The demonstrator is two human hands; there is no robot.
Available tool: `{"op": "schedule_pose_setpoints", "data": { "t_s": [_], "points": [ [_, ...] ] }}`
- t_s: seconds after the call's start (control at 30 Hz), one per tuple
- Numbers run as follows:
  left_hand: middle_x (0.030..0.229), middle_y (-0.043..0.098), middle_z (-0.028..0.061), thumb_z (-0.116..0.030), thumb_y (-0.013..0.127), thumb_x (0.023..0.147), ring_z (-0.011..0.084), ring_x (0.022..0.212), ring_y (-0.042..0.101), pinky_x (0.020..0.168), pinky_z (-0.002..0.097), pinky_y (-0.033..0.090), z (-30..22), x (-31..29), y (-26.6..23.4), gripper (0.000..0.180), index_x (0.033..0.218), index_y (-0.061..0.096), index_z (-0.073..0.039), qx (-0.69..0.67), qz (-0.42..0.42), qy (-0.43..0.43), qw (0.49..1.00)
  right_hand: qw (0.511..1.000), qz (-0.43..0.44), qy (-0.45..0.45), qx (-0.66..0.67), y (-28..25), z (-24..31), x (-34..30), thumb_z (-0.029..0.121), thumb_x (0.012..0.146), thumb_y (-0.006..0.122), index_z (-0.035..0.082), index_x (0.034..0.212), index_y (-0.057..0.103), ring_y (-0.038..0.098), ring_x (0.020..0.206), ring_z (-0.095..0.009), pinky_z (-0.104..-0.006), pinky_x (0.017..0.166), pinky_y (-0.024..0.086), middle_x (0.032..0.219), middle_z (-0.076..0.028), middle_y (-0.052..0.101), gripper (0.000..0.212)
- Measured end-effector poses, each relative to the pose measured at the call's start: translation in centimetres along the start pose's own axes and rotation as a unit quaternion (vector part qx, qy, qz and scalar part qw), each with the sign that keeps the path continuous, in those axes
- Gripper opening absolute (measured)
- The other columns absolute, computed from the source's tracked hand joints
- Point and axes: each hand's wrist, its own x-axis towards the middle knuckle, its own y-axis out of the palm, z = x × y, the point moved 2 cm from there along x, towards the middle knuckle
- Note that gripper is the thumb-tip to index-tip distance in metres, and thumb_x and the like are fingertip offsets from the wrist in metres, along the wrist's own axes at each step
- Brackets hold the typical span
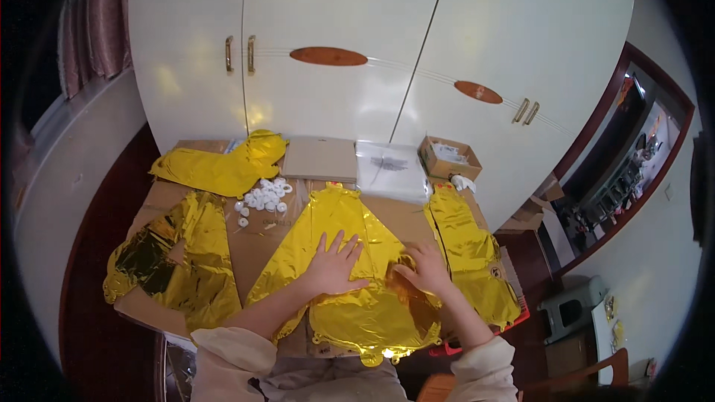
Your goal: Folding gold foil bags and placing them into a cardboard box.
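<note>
I see the left hand [333, 264] laid flat with fingers spread, gripping nothing, on the left part of a gold foil piece [339, 212]. The right hand [424, 272] is bent over a fold at the foil's right side; I cannot tell from here whether its fingers pinch it. The piece lies beneath both hands, reaching beyond them and toward the person. Just past its far left edge I make out a loose heap of small white rolls [262, 196]. More gold foil lies left [208, 290], right [473, 253] and far left [216, 167]. Farther back, an open cardboard box [448, 170] holds white contents too small for me to identify, beside a clear plastic sleeve [391, 175] and a flat cardboard panel [320, 158].
</note>
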Motion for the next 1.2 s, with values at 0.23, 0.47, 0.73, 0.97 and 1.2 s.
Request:
{"op": "schedule_pose_setpoints", "data": {
  "t_s": [0.23, 0.47, 0.73, 0.97, 1.2],
  "points": [
    [0.156, 0.025, 0.0170, -0.073, 0.041, 0.085, 0.0412, 0.145, 0.018, 0.113, 0.0649, 0.011, 0.0, 0.2, 0.1, 0.094, 0.148, 0.032, -0.003, 0.006, 0.003, -0.001, 1.000, 0.992, 0.064, 0.095, -0.046, -1.2, 1.3, -8.8, 0.043, 0.076, 0.075, 0.002, 0.093, 0.063, 0.062, 0.088, -0.036, -0.0434, 0.076, 0.051, 0.096, -0.017, 0.062, 0.046],
    [0.157, 0.024, 0.0167, -0.072, 0.041, 0.086, 0.0411, 0.145, 0.018, 0.112, 0.0652, 0.010, 0.3, 0.2, 0.2, 0.093, 0.148, 0.033, -0.003, 0.004, 0.006, 0.000, 1.000, 0.974, 0.092, 0.197, 0.065, -1.9, 2.0, -10.6, 0.040, 0.074, 0.079, 0.002, 0.103, 0.057, 0.065, 0.084, -0.032, -0.0401, 0.073, 0.051, 0.085, -0.015, 0.064, 0.053],
    [0.157, 0.023, 0.0169, -0.083, 0.043, 0.077, 0.0409, 0.145, 0.016, 0.113, 0.0655, 0.009, 0.2, 0.1, 0.1, 0.109, 0.149, 0.030, -0.002, 0.002, 0.018, -0.003, 1.000, 0.974, 0.039, 0.220, 0.035, -1.7, 2.2, -15.4, 0.049, 0.074, 0.079, 0.001, 0.099, 0.057, 0.067, 0.072, -0.032, -0.0410, 0.065, 0.053, 0.077, -0.014, 0.067, 0.058],
    [0.158, 0.022, 0.0172, -0.088, 0.047, 0.068, 0.0410, 0.146, 0.014, 0.113, 0.0655, 0.007, 0.2, 0.0, -0.3, 0.120, 0.150, 0.028, -0.002, 0.004, 0.028, 0.004, 1.000, 0.940, 0.049, 0.334, -0.040, -1.4, 4.4, -18.1, 0.060, 0.077, 0.070, 0.003, 0.079, 0.065, 0.066, 0.064, -0.034, -0.0414, 0.059, 0.052, 0.066, -0.015, 0.065, 0.057],
    [0.157, 0.022, 0.0176, -0.089, 0.047, 0.067, 0.0414, 0.145, 0.015, 0.112, 0.0661, 0.007, 0.2, 0.1, -0.5, 0.122, 0.150, 0.028, -0.002, -0.009, 0.033, 0.005, 0.999, 0.949, -0.070, 0.296, 0.082, -0.7, 5.0, -17.7, 0.036, 0.082, 0.074, 0.001, 0.079, 0.063, 0.065, 0.060, -0.028, -0.0374, 0.057, 0.050, 0.065, -0.013, 0.065, 0.037]
  ]
}}
